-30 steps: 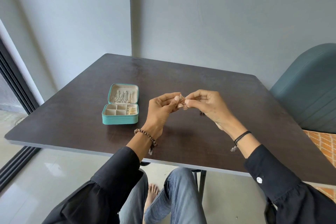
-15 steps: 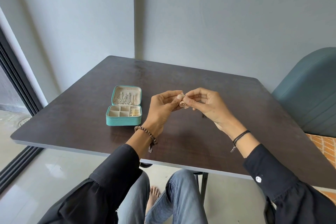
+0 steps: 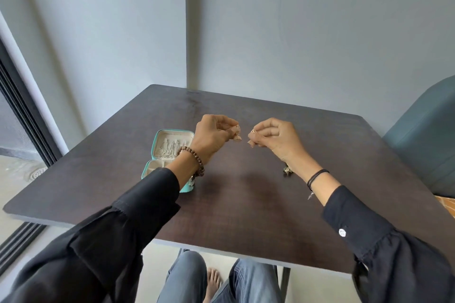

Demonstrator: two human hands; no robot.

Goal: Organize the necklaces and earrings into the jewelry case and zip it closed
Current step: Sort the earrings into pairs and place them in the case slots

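Note:
My left hand point(image 3: 213, 136) pinches a small rose-gold earring point(image 3: 236, 133) above the dark table point(image 3: 246, 192). A short gap to its right, my right hand point(image 3: 275, 140) pinches a matching earring point(image 3: 251, 140). The teal jewelry case point(image 3: 160, 152) lies open at the left, partly behind my left forearm. Silver necklaces point(image 3: 170, 150) hang in its raised lid. Another small piece of jewelry point(image 3: 286, 171) lies on the table under my right wrist, partly hidden.
A teal upholstered chair point(image 3: 428, 140) stands at the table's right side. Grey walls meet in a corner behind the table. A dark door frame point(image 3: 22, 110) runs along the left. My knees and a bare foot show beneath the near edge.
My hands were together on the joined earrings; now they have drawn apart, each with one earring. My left forearm now covers part of the case. The camera view has shifted.

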